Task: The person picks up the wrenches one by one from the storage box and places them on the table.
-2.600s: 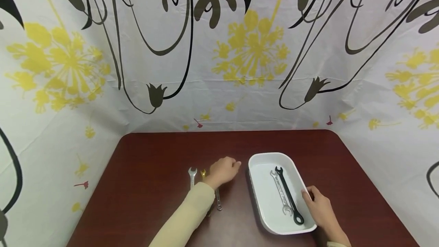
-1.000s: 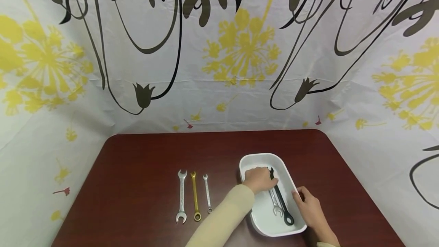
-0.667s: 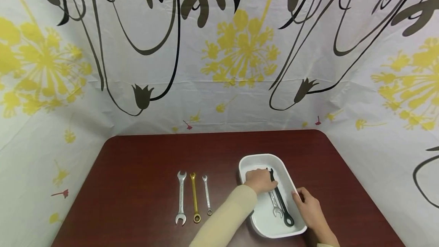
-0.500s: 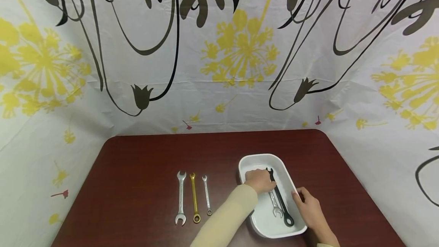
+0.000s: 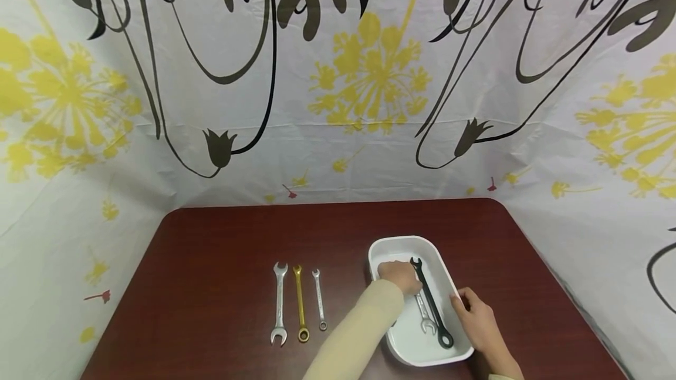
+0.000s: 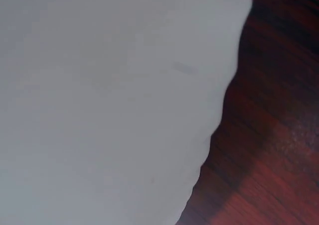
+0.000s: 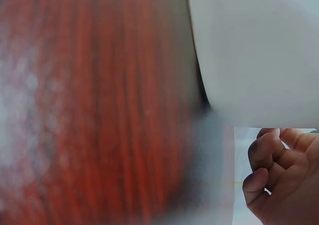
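A white rectangular tray (image 5: 422, 354) stands on the table with a black wrench (image 5: 433, 304) and a silver wrench (image 5: 424, 314) side by side in it. My left hand (image 5: 399, 277) is down inside the tray, over the silver wrench's upper end, with the thumb beside its shaft. The back of the hand hides the fingertips and whatever they touch. My right hand (image 5: 477, 318) holds the tray's right side, thumb at the rim; in the right wrist view its fingers (image 7: 264, 150) are curled near the tray wall (image 7: 259, 60). The left wrist view shows only white surface and table.
Left of the tray lie a large silver wrench (image 5: 279, 304), a gold wrench (image 5: 300, 304) and a small silver wrench (image 5: 319, 299), roughly parallel on the dark red table (image 5: 222, 286). A patterned white cloth (image 5: 338, 163) hangs behind the table.
My left hand has gone from above the table, left of the tray, into the tray, where it shifts only slightly. The right hand keeps its place on the rim. The wrenches look unmoved.
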Demonstrator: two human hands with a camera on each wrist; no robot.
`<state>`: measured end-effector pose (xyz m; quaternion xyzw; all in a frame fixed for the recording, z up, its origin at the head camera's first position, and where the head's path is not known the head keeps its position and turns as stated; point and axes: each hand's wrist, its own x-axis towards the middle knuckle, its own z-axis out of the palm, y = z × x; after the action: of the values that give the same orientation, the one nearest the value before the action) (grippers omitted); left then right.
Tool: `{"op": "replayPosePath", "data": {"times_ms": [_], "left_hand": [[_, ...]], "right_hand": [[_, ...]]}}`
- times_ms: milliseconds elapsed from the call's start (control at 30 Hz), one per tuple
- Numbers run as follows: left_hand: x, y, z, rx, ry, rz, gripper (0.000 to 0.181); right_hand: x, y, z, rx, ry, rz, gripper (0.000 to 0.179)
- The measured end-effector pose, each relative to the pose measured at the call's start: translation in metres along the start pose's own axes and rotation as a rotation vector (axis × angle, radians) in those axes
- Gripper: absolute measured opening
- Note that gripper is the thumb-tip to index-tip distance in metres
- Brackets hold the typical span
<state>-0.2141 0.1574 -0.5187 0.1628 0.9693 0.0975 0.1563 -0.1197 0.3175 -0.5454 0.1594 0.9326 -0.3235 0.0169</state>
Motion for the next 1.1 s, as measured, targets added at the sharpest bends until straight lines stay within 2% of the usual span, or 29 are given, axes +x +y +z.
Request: {"op": "replayPosePath", "data": {"times_ms": [300,667,833,1100], "left_hand": [[0.005,-0.002,0.007,0.035,0.02,0.001,0.037],[0.006,-0.002,0.011,0.064,0.02,0.012,0.037],[0.008,-0.003,0.016,0.047,0.02,0.018,0.037],[0.003,0.0,0.013,0.035,0.001,0.003,0.03]], "right_hand": [[0.0,-0.001,-0.001,0.009,0.012,-0.019,0.036],[-0.002,-0.002,-0.001,0.021,0.017,0.001,0.037],[-0.002,-0.001,0.0,0.022,0.017,-0.004,0.036],[-0.002,0.001,0.0,0.014,0.012,-0.007,0.037]]}}
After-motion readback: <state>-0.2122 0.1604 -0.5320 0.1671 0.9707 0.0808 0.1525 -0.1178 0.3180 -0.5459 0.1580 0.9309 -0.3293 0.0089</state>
